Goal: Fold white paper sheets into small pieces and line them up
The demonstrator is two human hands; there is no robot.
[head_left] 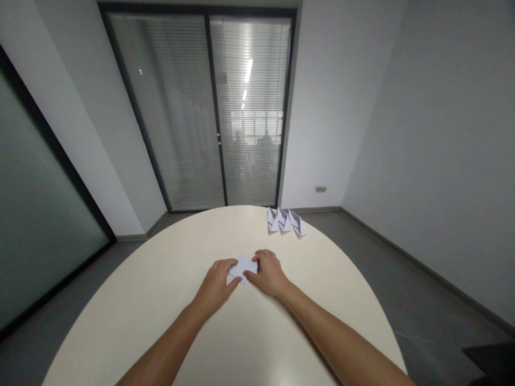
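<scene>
A small piece of folded white paper (243, 265) lies at the middle of the round table, between my two hands. My left hand (218, 280) holds its left side, thumb at the near edge and fingers at the far edge. From the right, my right hand (270, 273) grips the paper, with the thumb on its near part and the fingers curled at its right edge. Three folded white paper pieces (284, 220) stand in a row near the table's far right edge.
The round cream table (177, 268) fills the lower middle. Beyond it are glass doors with blinds (181, 118) and white walls (333, 96). A dark object (493, 356) shows at the lower right, above the grey floor (434, 321).
</scene>
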